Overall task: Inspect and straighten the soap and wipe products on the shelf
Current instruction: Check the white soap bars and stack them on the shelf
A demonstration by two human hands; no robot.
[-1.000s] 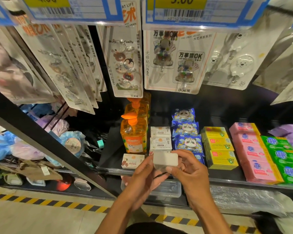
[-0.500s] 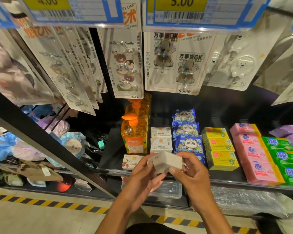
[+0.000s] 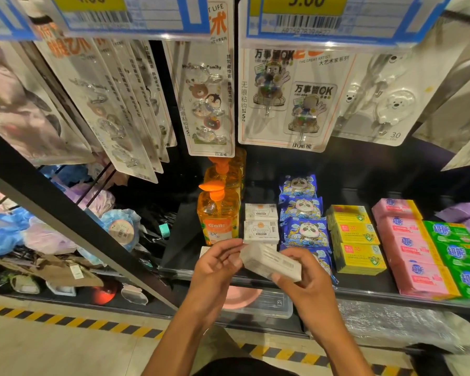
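Observation:
A small white soap box (image 3: 272,262) is held tilted in front of the shelf edge, its barcode side up. My left hand (image 3: 215,270) pinches its left end and my right hand (image 3: 304,280) grips its right end. Behind it on the black shelf (image 3: 182,248) two matching white soap boxes (image 3: 261,231) lie in a row. Beside them lie blue panda wipe packs (image 3: 304,232). An orange pump bottle (image 3: 219,215) stands to the left.
Yellow soap boxes (image 3: 356,240), pink soap packs (image 3: 407,245) and green ones (image 3: 459,251) fill the shelf to the right. Hook cards (image 3: 291,96) hang overhead under price tags. Bath puffs (image 3: 120,226) sit at left. A clear tub (image 3: 266,308) is on the lower shelf.
The white box has turned in my hands from level to tilted, with its right end lower and its barcode face now showing. Both hands stayed at the shelf front.

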